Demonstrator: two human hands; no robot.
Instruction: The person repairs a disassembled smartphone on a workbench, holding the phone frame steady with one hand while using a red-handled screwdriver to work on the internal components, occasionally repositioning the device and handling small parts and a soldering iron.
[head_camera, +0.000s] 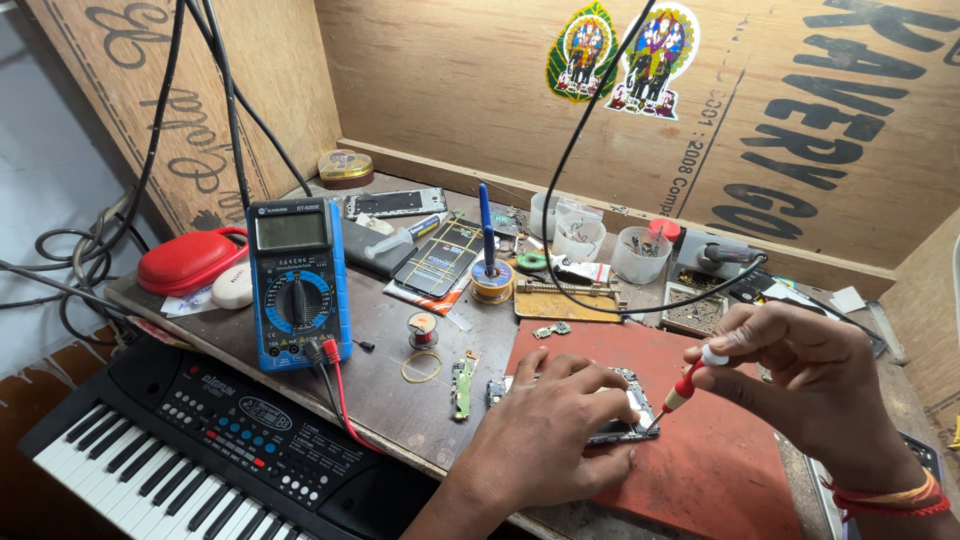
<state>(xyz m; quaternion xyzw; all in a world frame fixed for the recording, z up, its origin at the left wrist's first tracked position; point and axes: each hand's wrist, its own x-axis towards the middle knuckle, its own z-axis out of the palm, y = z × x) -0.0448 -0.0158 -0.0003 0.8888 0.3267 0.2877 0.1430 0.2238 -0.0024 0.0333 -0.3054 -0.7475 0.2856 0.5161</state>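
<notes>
Two hands are busy low in the frame: my left hand (555, 425) presses flat on the opened phone (622, 415) on the red mat (700, 460), my right hand (815, 385) fingers pinch a red-handled screwdriver (683, 388) onto it, a green circuit board (463, 385) already lying out, so I judge disassembly midway.

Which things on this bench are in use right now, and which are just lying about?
In use: left hand pressing on the opened phone; right hand holding the red screwdriver, tip at the phone; red mat beneath.

Lying about: multimeter, solder spool, green circuit board, keyboard, red case.
</notes>
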